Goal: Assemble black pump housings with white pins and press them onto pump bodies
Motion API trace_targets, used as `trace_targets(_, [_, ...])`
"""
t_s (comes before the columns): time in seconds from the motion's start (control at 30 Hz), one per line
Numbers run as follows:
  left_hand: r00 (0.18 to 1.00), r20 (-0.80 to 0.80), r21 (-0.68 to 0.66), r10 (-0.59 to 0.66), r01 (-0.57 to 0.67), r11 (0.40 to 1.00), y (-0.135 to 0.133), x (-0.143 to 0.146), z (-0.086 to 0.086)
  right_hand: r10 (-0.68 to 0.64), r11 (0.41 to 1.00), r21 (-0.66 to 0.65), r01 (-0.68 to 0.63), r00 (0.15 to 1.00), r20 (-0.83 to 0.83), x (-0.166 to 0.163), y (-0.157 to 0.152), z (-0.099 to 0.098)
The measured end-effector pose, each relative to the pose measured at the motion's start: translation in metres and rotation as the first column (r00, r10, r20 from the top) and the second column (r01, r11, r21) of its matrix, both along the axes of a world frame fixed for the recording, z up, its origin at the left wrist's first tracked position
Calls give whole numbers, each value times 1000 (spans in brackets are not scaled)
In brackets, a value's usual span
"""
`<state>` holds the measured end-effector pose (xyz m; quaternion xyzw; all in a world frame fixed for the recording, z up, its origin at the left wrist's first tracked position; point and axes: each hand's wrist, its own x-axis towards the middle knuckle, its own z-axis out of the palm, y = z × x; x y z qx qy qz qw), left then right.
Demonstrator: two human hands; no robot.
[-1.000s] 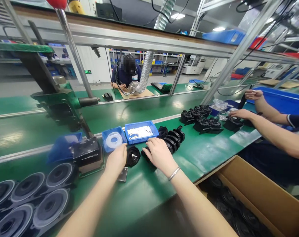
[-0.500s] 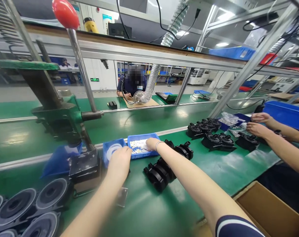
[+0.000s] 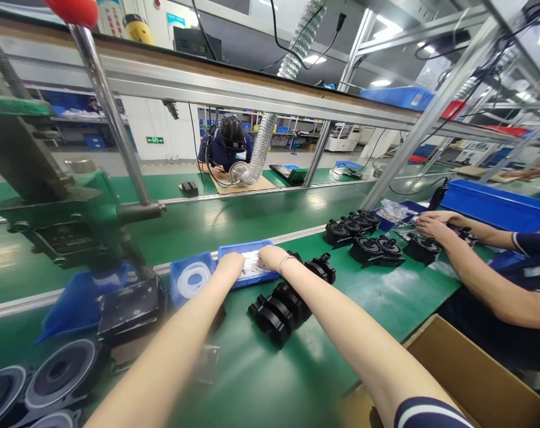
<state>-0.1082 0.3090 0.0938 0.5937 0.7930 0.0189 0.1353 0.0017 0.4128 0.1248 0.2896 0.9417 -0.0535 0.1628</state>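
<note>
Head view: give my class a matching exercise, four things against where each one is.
Things:
1 white rings
2 left hand
3 bracelet
4 cardboard box

Places:
A in the picture's lower right corner
B in the smaller blue tray
C on the wrist behind the right hand
D over the left end of the larger blue tray

Pairs: 1-B, 2-D, 3-C, 4-A

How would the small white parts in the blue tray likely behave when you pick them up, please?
Probably light: the small white parts look tiny beside the right hand. Loose in the blue tray, they would likely scatter if pushed.
</note>
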Motion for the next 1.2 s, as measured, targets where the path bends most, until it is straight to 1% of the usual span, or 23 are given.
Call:
trace_targets(0.1, [999,-27,-57,22,-24,998,1,-2,3,-57,996,-77,47,990,-131,9,-2,8])
trace_targets(0.17, [999,-32,-67,30,-33,997,1,-2,6,-99,985,-163,61,967,-234,17,-5,14])
trace_targets(0.23, [999,-26,-55,42,-44,998,0,0,7,-149,962,-269,55,928,-342,27,-10,19])
trace_targets(0.33, [998,14,-1,64,-64,998,-3,4,9,-244,903,-430,8,834,-494,44,-24,25])
trace_targets(0.43, [992,104,104,76,-86,991,-8,7,17,-345,821,-565,-78,721,-601,61,-43,34])
trace_targets(0.5, [978,195,214,69,-111,970,-14,11,29,-405,769,-623,-144,644,-649,72,-57,40])
trace_targets(0.6, [926,376,403,19,-182,897,-35,24,53,-480,710,-665,-232,531,-698,88,-78,49])
trace_targets(0.67, [854,518,487,-47,-250,837,-58,41,65,-520,681,-680,-272,475,-710,98,-93,52])
trace_targets(0.73, [745,656,509,-118,-323,798,-88,61,72,-560,646,-700,-303,434,-705,107,-110,54])
trace_targets(0.8, [626,763,486,-162,-388,783,-122,81,71,-601,607,-724,-327,407,-688,117,-130,54])
trace_targets(0.83, [516,838,438,-177,-443,782,-138,89,69,-613,593,-733,-333,402,-680,121,-141,52])
trace_targets(0.87, [349,918,354,-187,-509,785,-154,95,66,-619,586,-738,-334,404,-674,125,-152,51])
trace_targets(0.9, [136,971,238,-195,-567,789,-168,99,63,-617,584,-740,-332,411,-671,129,-163,48])
trace_targets(0.93, [-95,975,106,-203,-601,792,-181,102,60,-607,587,-740,-329,425,-671,133,-174,46])
trace_targets(0.97, [-301,930,-18,-209,-606,795,-192,104,57,-598,585,-742,-328,443,-668,136,-184,43])
trace_targets(1.0, [-451,867,-112,-211,-590,800,-201,104,55,-591,578,-747,-328,463,-660,139,-194,40])
trace_targets(1.03, [-535,819,-166,-210,-571,804,-209,105,53,-587,565,-757,-327,485,-648,141,-203,38])
trace_targets(1.1, [-635,743,-229,-209,-535,813,-223,105,49,-578,551,-772,-318,522,-627,144,-219,34])
trace_targets(1.13, [-671,713,-251,-205,-517,818,-228,105,48,-573,557,-771,-310,529,-626,145,-226,33])
trace_targets(1.2, [-714,673,-285,-195,-493,822,-236,106,46,-560,597,-747,-291,516,-649,146,-237,31])
